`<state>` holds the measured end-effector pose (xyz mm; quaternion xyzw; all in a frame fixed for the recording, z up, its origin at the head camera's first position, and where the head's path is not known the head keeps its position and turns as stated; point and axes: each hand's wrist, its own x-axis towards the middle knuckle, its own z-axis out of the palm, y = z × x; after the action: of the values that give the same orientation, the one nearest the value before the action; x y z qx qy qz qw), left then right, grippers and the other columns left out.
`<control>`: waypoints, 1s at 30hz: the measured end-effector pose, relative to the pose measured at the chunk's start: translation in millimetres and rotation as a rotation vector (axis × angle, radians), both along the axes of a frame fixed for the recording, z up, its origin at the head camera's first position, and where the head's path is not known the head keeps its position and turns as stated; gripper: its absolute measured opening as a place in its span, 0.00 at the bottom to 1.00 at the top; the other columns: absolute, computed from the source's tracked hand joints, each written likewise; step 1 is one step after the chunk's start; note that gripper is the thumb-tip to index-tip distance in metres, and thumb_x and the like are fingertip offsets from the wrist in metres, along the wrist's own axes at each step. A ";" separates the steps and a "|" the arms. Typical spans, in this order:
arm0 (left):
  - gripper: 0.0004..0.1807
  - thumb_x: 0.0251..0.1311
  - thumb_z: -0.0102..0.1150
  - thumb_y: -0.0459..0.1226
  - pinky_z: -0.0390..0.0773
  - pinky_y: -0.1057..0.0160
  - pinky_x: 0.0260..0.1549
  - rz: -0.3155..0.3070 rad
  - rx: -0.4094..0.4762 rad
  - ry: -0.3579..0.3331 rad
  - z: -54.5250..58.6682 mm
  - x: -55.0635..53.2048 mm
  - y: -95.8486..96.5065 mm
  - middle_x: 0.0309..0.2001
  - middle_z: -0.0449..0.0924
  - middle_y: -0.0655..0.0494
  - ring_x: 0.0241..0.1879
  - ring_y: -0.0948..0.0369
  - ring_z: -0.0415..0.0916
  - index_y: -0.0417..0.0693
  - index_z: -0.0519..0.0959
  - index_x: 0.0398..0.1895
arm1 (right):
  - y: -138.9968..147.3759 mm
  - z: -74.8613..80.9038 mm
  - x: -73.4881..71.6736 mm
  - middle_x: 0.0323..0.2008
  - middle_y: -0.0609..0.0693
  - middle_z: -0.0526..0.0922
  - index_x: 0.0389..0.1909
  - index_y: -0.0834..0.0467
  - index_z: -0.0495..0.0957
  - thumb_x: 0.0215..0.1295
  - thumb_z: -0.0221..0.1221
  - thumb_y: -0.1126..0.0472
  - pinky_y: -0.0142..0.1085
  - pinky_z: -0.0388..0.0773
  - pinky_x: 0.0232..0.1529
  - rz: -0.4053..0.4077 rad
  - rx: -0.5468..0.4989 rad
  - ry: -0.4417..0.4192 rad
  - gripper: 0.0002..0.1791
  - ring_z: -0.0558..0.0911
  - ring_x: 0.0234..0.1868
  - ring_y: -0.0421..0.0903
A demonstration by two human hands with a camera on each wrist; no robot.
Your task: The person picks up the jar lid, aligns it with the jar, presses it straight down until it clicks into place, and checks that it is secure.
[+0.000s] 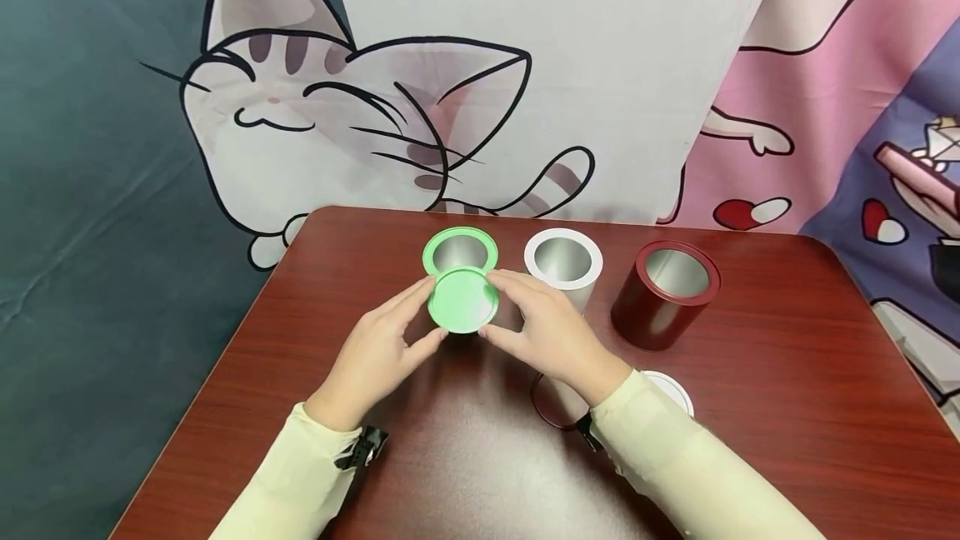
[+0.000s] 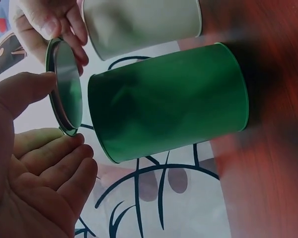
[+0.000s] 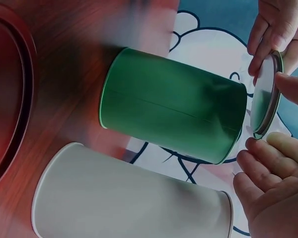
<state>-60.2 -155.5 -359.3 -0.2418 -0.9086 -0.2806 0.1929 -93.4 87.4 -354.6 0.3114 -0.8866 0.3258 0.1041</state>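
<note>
Lid [image 1: 463,301], green and round, is held between left hand [image 1: 380,350] and right hand [image 1: 551,330], each grip pinching its edge near the open green can [image 2: 169,102].

On the reddish-brown wood-grain counter [image 1: 251,407], an open green metal cylinder [image 1: 460,251] stands just beyond the fingers [image 1: 411,297], a white metal cylinder [image 1: 563,259] and dark-red metal cylinder [image 1: 658,311] to their right; nearer the person lie a round dark-red lid [image 1: 553,401] and round white lid [image 1: 677,391].
</note>
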 end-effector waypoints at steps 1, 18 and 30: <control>0.37 0.55 0.74 0.38 0.79 0.50 0.56 0.002 -0.001 -0.002 -0.1 -0.6 0.0 0.65 0.75 0.44 0.62 0.50 0.76 0.37 0.72 0.68 | -0.4 0.1 -0.6 0.62 0.53 0.80 0.65 0.60 0.76 0.56 0.73 0.52 0.45 0.72 0.66 0.001 0.005 0.004 0.35 0.76 0.65 0.49; 0.33 0.59 0.65 0.40 0.76 0.49 0.59 0.028 -0.005 -0.069 -2.8 -11.8 0.4 0.66 0.74 0.44 0.64 0.51 0.75 0.37 0.72 0.68 | -3.9 4.6 -10.7 0.60 0.51 0.81 0.65 0.59 0.75 0.59 0.70 0.49 0.46 0.71 0.66 -0.012 0.068 -0.049 0.35 0.76 0.64 0.50; 0.33 0.61 0.62 0.41 0.75 0.47 0.60 0.050 -0.020 -0.100 -2.1 -16.9 1.0 0.67 0.73 0.45 0.65 0.50 0.73 0.38 0.72 0.68 | -6.5 10.4 -13.9 0.61 0.51 0.80 0.66 0.60 0.74 0.61 0.69 0.49 0.45 0.70 0.67 -0.021 0.088 -0.076 0.35 0.75 0.65 0.50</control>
<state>-77.1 -154.6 -361.3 -0.2065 -0.9257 -0.2782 0.1520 -107.2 80.9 -344.2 0.2938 -0.9066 0.2971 0.0600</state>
